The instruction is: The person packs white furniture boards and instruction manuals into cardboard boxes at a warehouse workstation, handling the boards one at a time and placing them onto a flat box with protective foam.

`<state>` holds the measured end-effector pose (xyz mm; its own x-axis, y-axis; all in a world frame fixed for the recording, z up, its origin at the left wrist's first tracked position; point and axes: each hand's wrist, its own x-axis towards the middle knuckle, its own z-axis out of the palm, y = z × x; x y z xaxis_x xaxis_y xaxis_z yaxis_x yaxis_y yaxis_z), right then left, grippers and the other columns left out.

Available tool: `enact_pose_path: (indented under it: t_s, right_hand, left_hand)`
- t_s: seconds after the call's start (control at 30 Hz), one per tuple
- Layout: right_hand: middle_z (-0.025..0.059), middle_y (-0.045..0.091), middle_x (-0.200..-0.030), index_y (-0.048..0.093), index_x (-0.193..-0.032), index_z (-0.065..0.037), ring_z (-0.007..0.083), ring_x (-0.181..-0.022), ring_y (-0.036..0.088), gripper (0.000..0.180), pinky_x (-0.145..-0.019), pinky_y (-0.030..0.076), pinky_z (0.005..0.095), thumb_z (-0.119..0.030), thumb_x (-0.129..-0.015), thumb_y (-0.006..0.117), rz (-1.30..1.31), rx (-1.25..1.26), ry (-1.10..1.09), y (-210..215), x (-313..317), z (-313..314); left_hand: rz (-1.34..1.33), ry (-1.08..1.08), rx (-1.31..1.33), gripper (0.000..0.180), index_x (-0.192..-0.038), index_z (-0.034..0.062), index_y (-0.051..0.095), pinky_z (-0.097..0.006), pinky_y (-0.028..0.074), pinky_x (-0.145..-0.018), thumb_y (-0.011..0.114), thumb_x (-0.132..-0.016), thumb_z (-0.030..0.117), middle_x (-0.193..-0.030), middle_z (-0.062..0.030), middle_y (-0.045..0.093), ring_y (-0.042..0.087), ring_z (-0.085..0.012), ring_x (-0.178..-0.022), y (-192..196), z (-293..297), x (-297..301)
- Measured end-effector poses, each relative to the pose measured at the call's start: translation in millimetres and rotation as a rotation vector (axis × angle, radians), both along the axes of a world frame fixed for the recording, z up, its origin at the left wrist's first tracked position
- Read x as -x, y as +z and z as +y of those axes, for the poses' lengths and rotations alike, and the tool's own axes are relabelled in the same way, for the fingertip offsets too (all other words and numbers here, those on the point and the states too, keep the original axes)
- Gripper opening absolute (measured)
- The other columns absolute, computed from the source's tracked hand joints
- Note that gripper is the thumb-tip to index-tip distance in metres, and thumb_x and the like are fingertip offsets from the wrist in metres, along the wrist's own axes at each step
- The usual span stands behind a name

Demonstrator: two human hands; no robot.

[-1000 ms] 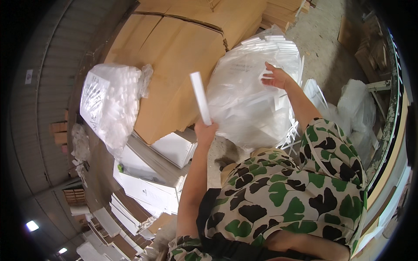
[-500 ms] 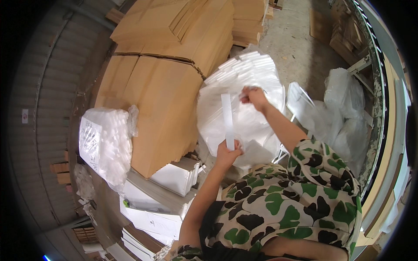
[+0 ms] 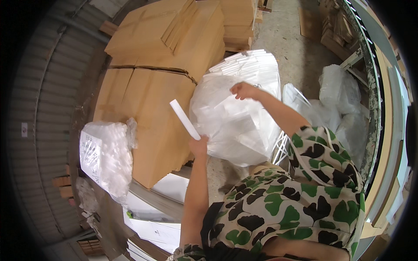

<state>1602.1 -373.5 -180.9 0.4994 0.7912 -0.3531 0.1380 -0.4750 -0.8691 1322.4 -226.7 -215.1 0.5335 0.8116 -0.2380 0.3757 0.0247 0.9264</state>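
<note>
In my left hand [image 3: 199,145] is a flat white strip [image 3: 185,119], gripped near its lower end. It tilts up and to the left, in front of the cardboard stack. A large clear plastic bag [image 3: 239,139] full of white strips lies before me, its film loose and crumpled on the near side. Over the upper part of this bag is my right hand [image 3: 244,91], its fingers curled together. Whether those fingers pinch the film or another small thing cannot be made out. White strip ends show in layers at the bag's far side.
Tall stacks of flat brown cardboard [image 3: 161,100] stand to the left. Beside them sits a smaller wrapped bundle of white pieces [image 3: 106,156] with a label. White panels [image 3: 152,228] lie at lower left. More plastic-wrapped packs [image 3: 339,91] rest at right by a worn metal frame [image 3: 374,104].
My left hand has moved left with the white strip, from over the bag to beside the cardboard, and the strip tilts more. My right hand has shifted slightly left; the bag's film has shifted.
</note>
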Motion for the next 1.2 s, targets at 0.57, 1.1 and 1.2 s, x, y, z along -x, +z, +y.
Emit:
enact_pose_path:
  t_s: [0.57, 1.1, 1.2]
  right_hand:
    - [0.0077, 0.063, -0.074, 0.063, -0.092, -0.002, 0.0160, -0.062, 0.059, 0.014, -0.058, 0.048, 0.0265, -0.010, -0.082, 0.058, -0.411, -0.079, 0.127, -24.9, 109.0, -25.3]
    - [0.0126, 0.055, -0.110, 0.049, -0.118, 0.005, 0.0201, -0.102, 0.049, 0.046, -0.088, 0.040, 0.0319, -0.019, -0.081, 0.065, -0.441, 0.160, 0.045, -34.4, 74.0, -84.9]
    - [0.0063, 0.058, -0.100, 0.057, -0.108, 0.002, 0.0136, -0.087, 0.053, 0.031, -0.077, 0.045, 0.0266, -0.012, -0.082, 0.065, -0.460, -0.276, -0.101, 72.0, 90.1, -58.1]
  left_hand:
    - [0.066, 0.104, 0.135, 0.026, -0.078, -0.0008, 0.058, -0.024, 0.044, -0.047, 0.074, -0.068, 0.016, -0.066, -0.0047, 0.058, 0.053, -0.0108, -0.054, -9.2, -4.3, 127.8]
    - [0.263, 0.785, 0.436, 0.045, -0.091, 0.0015, 0.050, -0.026, 0.042, -0.040, 0.067, -0.076, 0.040, -0.066, -0.0068, 0.058, 0.053, -0.0121, -0.046, -21.8, -154.5, 360.5]
    - [0.131, 0.784, 0.549, 0.045, -0.104, 0.0028, 0.041, -0.028, 0.043, -0.039, 0.054, -0.085, 0.042, -0.072, -0.0094, 0.056, 0.054, -0.0152, -0.047, -12.8, -144.6, 376.0]
